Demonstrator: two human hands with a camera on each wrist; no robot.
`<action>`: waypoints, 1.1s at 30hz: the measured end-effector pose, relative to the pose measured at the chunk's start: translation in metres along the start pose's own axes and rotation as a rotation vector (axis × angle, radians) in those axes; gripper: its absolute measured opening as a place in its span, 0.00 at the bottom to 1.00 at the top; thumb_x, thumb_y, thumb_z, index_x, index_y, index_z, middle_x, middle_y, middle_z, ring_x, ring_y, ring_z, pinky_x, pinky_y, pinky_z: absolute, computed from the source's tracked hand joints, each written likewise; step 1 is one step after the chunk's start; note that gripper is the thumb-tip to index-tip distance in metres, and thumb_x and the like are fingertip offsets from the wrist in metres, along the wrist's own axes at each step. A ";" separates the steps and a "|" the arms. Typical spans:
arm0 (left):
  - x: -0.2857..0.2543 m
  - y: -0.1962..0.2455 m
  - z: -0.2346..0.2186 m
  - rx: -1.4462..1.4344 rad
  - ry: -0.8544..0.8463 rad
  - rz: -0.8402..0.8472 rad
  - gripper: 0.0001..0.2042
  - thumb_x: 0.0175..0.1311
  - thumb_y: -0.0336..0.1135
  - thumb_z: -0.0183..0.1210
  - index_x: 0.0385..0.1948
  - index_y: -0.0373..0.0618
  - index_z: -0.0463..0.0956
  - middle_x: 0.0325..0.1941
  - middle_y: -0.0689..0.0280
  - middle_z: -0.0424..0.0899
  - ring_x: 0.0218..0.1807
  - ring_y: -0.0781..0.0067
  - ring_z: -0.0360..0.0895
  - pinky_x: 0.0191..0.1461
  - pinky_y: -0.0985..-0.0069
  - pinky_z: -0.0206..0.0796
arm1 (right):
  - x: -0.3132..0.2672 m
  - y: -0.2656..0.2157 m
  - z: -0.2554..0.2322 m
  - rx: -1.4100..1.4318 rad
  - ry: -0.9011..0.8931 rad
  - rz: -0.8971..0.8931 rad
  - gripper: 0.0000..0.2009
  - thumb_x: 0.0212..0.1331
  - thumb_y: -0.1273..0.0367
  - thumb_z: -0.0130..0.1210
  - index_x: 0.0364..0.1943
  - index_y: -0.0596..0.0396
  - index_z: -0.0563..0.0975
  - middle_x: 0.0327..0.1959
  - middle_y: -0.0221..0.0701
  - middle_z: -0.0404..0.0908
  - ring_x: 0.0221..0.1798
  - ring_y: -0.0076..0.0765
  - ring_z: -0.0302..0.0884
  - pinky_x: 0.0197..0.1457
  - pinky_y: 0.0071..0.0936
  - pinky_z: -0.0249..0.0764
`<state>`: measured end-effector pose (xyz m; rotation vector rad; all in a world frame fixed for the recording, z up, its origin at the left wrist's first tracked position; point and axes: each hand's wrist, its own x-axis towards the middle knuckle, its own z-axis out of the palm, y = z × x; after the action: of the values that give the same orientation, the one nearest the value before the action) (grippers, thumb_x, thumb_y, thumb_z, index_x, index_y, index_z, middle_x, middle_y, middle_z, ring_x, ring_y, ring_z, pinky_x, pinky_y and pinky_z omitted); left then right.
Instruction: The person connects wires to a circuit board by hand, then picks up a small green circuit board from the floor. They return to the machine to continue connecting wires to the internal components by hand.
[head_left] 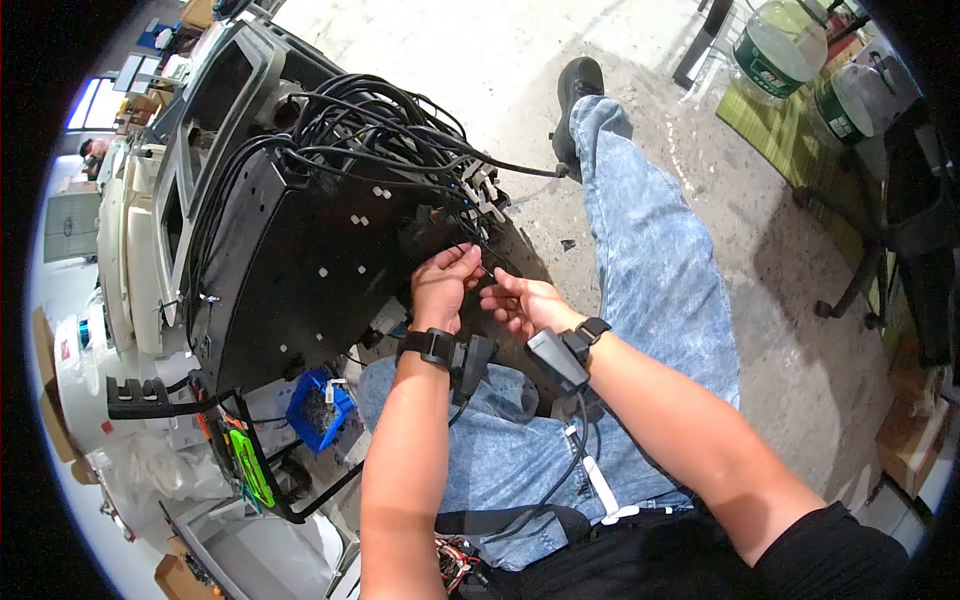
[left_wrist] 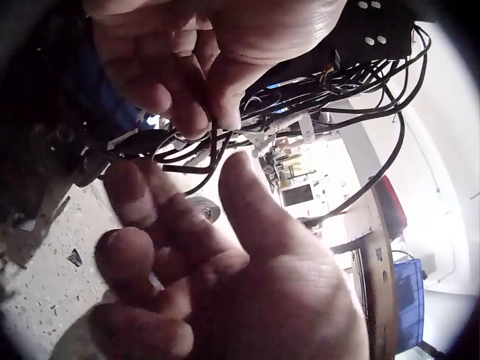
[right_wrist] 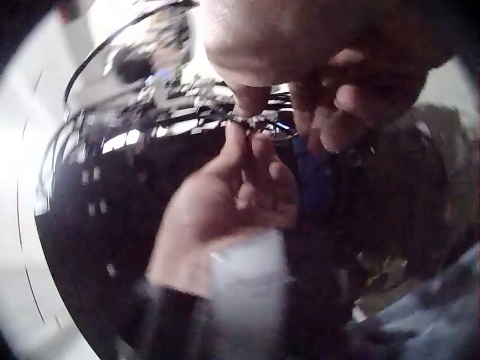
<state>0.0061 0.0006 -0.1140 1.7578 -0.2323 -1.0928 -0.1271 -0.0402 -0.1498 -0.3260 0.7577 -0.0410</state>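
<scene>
In the head view the left hand point(head_left: 443, 290) pinches a thin black cable between thumb and index finger, beside the lower end of a cable bundle point(head_left: 375, 125). Just to its right, the right hand point(head_left: 525, 305) is held palm inward, its fingers loosely bent. The left wrist view has the left hand point(left_wrist: 217, 52) above, thumb and index fingertips together on the cable point(left_wrist: 214, 146); below it, the right hand point(left_wrist: 247, 255) has its thumb apart from its fingers. Blurred in the right wrist view, the right hand point(right_wrist: 322, 60) is close above the left hand point(right_wrist: 217, 202).
A large black panel point(head_left: 300, 260) stands left of the hands, with white connectors point(head_left: 485, 190) at the bundle's end. Lower left are a blue bin point(head_left: 318, 408) of small parts and a green tool point(head_left: 248, 468). Large bottles point(head_left: 780, 50) and a wheeled chair point(head_left: 905, 215) are at right.
</scene>
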 end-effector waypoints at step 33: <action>0.001 -0.001 -0.007 -0.067 -0.071 -0.013 0.09 0.54 0.30 0.58 0.35 0.37 0.74 0.30 0.67 0.78 0.29 0.81 0.73 0.31 0.84 0.65 | -0.004 -0.004 0.019 -0.560 0.159 -0.378 0.12 0.54 0.58 0.49 0.30 0.52 0.77 0.27 0.31 0.77 0.26 0.33 0.72 0.25 0.27 0.67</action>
<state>0.0119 0.0053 -0.1147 1.6648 -0.2260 -1.1607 -0.1168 -0.0378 -0.1333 -1.0067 0.8496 -0.2152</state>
